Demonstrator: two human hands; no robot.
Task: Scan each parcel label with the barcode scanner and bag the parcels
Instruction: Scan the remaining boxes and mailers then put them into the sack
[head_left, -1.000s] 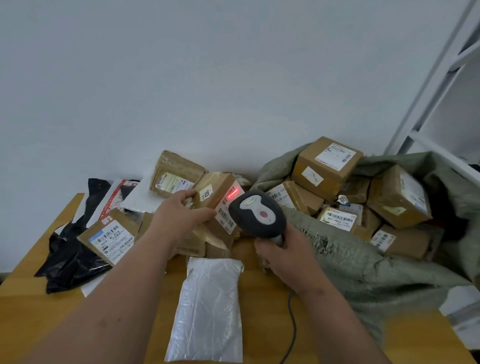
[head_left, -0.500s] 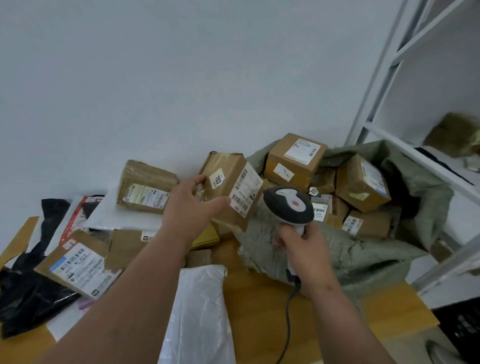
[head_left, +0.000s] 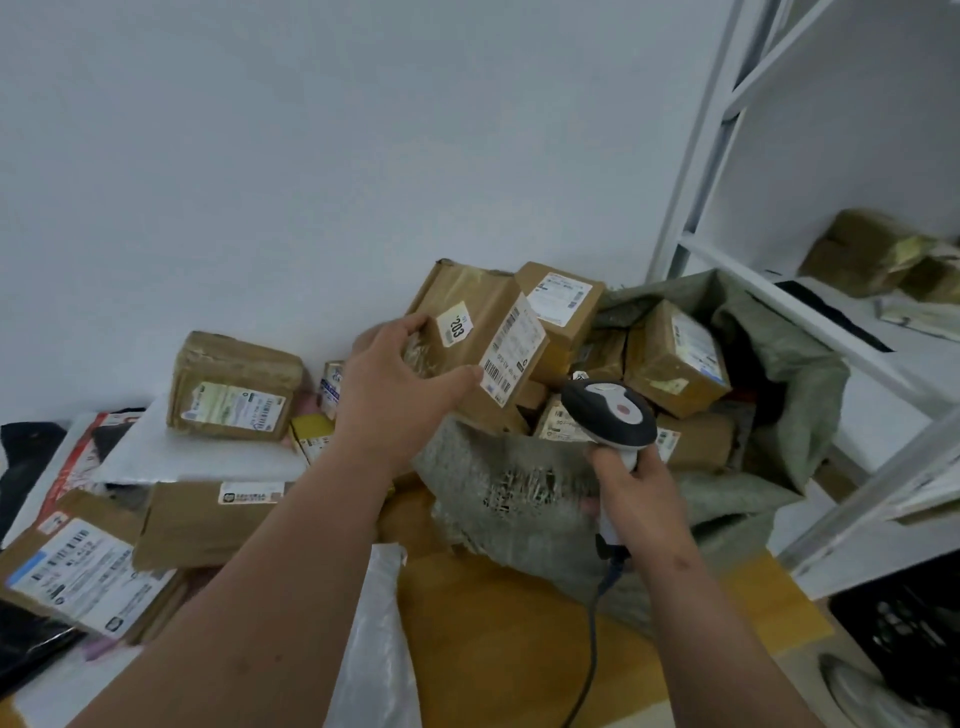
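Observation:
My left hand (head_left: 397, 387) grips a brown cardboard parcel (head_left: 470, 312) with a "203" sticker and a white barcode label, holding it in the air over the near edge of the grey-green woven sack (head_left: 524, 483). My right hand (head_left: 636, 499) holds the handle of the black and white barcode scanner (head_left: 608, 413), just below and right of the parcel, its cable hanging down. Several brown parcels (head_left: 675, 358) lie inside the open sack.
More parcels (head_left: 234, 387) and flat mailers (head_left: 78, 577) are heaped on the left of the wooden table (head_left: 498, 634). A clear plastic bag (head_left: 379, 649) lies near me. A white shelf rack (head_left: 810, 306) stands at the right, a black crate (head_left: 904, 629) below it.
My left hand lifted the parcel from the pile and carried it rightward over the sack. The scanner's red light no longer falls on its label. The view swung to the right.

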